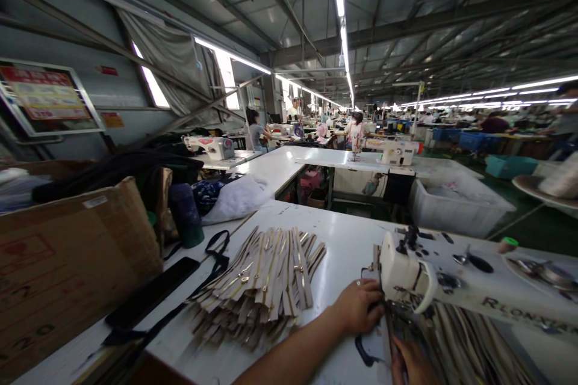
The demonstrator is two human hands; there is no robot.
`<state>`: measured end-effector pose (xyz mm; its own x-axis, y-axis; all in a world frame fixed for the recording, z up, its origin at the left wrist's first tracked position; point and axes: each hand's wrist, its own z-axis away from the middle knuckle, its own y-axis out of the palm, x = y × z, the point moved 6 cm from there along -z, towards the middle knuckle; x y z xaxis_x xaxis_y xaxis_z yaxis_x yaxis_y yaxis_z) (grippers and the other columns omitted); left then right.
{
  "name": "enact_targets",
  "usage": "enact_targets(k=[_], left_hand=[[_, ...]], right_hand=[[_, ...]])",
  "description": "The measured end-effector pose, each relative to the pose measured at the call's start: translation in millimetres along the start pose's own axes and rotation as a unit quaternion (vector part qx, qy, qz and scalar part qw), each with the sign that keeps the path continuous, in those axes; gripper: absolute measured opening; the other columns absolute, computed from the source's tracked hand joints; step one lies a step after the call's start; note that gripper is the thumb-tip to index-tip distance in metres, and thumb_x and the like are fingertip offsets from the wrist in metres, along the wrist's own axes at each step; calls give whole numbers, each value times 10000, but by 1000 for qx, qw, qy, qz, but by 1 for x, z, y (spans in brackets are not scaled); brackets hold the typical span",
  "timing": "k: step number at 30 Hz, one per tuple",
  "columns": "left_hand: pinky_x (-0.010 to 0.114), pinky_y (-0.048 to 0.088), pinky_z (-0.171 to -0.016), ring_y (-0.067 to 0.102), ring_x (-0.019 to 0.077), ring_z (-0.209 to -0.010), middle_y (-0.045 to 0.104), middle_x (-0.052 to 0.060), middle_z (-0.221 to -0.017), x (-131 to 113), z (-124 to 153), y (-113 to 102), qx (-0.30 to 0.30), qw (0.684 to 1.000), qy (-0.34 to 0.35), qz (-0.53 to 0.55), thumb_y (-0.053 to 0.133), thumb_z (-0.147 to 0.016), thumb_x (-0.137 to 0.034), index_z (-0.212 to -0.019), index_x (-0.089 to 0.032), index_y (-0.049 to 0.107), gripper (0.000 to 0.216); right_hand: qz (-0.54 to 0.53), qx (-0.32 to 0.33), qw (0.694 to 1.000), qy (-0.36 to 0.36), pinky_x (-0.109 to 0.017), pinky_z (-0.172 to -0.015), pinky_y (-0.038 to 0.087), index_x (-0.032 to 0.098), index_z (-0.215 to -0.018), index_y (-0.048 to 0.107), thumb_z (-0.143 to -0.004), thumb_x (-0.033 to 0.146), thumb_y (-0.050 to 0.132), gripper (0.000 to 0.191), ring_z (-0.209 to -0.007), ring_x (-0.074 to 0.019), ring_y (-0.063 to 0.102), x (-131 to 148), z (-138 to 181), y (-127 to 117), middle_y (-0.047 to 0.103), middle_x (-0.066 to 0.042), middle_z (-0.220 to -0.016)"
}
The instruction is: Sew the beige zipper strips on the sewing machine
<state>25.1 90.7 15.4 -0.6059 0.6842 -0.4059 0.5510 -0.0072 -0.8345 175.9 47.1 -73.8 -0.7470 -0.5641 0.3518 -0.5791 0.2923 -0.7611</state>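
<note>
At the sewing machine (406, 277), my left hand (361, 307) is closed, its curled fingers on a narrow taupe zipper (383, 328) that runs beside the machine head. A ring shows on one finger. My right hand (412, 364) is partly cut off by the bottom edge; its fingers pinch the near part of the same strip. Left of my forearm lies a fanned pile of taupe zippers (266, 277) with gold teeth and metal pulls. More taupe strips (474, 343) hang beneath the machine arm. The needle area is hard to make out.
A cardboard box (76, 277) stands at the left, with a dark bottle (186, 216) and a black phone-like slab (153, 292) near it. A white plastic bin (456, 207) is beyond the machine. Another sewing machine (392, 150) stands ahead, and people sit farther off.
</note>
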Motion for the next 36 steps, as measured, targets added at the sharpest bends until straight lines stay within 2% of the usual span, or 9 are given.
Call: enact_targets(k=[2,4,8,14,18,28,30,33,36], left_hand=[[327,392,-1060,546,206,-1164,638,68,-1167,0,-1,1,4,1000,-1,0,559,-873,-237,-1079,-193,624,220],[351,387,-1064,536,213,-1168,628,74,-1171,0,-1,2,3,1000,-10,1,551,-879,-234,-1075,-186,624,215],[374,392,-1048,539,213,-1139,633,68,-1123,2,-3,4,8,1000,-26,7,524,-901,-240,-1006,-187,629,158],[362,420,-997,555,201,-1094,631,66,-1128,5,-2,6,22,999,-46,0,502,-933,-298,-981,-190,625,171],[367,423,-989,557,203,-1079,633,67,-1099,4,-3,7,22,999,-42,-3,497,-937,-302,-987,-188,631,183],[358,390,-1052,523,204,-1142,623,55,-1080,0,-4,2,11,1000,-23,-14,511,-920,-238,-962,-186,611,121],[355,387,-1057,509,207,-1163,604,60,-1131,-1,-4,2,9,1000,-24,-16,526,-909,-234,-1009,-186,595,131],[356,433,-1000,520,222,-1126,561,83,-1185,-1,-2,-2,1,997,-68,-36,576,-874,-251,-1121,-176,546,260],[349,475,-898,553,228,-999,575,75,-1043,-9,5,-4,21,994,-94,-59,569,-872,-271,-1033,-179,567,186]], right_hand=[[12,5,999,43,-292,-576,568,224,-1003,715,-851,257,467,293,-771,-229,719,15,-2,-17,748,-88,-906],[10,-1,996,86,-308,-642,558,211,-1023,691,-873,228,420,310,-790,-218,707,30,-5,-34,735,-88,-914],[9,17,994,112,-317,-729,528,188,-1018,678,-878,196,420,293,-803,-203,682,51,-13,-53,717,-81,-892],[19,48,991,122,-303,-730,513,158,-1062,671,-889,177,418,307,-813,-198,669,50,-15,-54,700,-83,-909],[31,40,992,120,-307,-728,511,150,-1036,675,-873,158,427,297,-815,-203,668,52,-16,-56,700,-89,-909],[87,46,987,124,-282,-664,500,187,-978,693,-873,153,420,294,-779,-192,667,60,-22,-55,689,-73,-855],[89,50,987,127,-282,-663,498,185,-964,696,-865,144,431,286,-785,-193,667,60,-23,-55,688,-74,-862],[92,58,987,123,-284,-673,499,188,-970,694,-868,142,430,287,-811,-196,666,60,-24,-55,685,-77,-874],[93,68,986,118,-290,-680,499,193,-984,685,-881,143,413,295,-827,-199,661,60,-25,-55,678,-78,-888]])
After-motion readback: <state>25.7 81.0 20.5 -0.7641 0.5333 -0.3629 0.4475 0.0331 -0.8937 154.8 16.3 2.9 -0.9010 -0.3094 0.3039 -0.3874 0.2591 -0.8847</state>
